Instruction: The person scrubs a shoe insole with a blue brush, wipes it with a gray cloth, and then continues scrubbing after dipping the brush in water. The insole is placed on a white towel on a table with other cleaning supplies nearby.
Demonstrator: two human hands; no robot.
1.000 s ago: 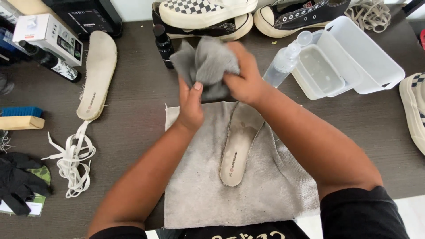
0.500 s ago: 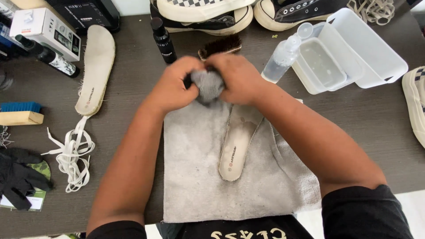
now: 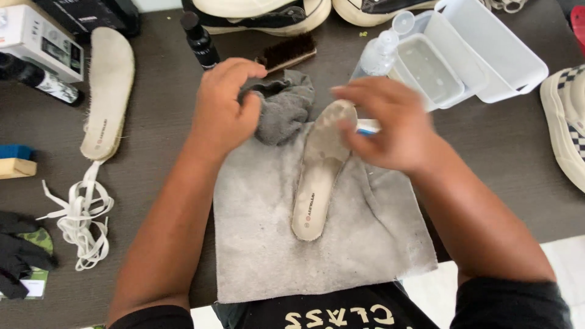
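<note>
Both hands have parted since half a second ago, when they were squeezing the grey cloth point(image 3: 283, 106) together above the insole point(image 3: 321, 164); the cloth now lies bunched on the worktop point(image 3: 158, 122), at the top edge of the grey towel point(image 3: 262, 244), beside the insole's upper end. Left hand point(image 3: 222, 113) hovers with fingers loosely curled and open, its thumb side touching or nearly touching the cloth, gripping nothing. Right hand point(image 3: 390, 125), blurred by motion, is spread open over the insole's upper end, holding nothing as far as can be seen. On the towel the insole lies lengthwise, face up, its surface looking dull and mottled, so the cleaning appears to be under way rather than finished. A second insole point(image 3: 109, 91) rests apart at far left, seemingly untouched, above a tangle of white laces point(image 3: 79, 219). Beyond the cloth sit a brush point(image 3: 286, 52), a dark bottle point(image 3: 198, 39) and a clear spray bottle point(image 3: 378, 55), with plastic tubs point(image 3: 481, 55) to the right. Shoes point(image 3: 262, 12) line the far edge, laces out, suggesting much of the job is left.
</note>
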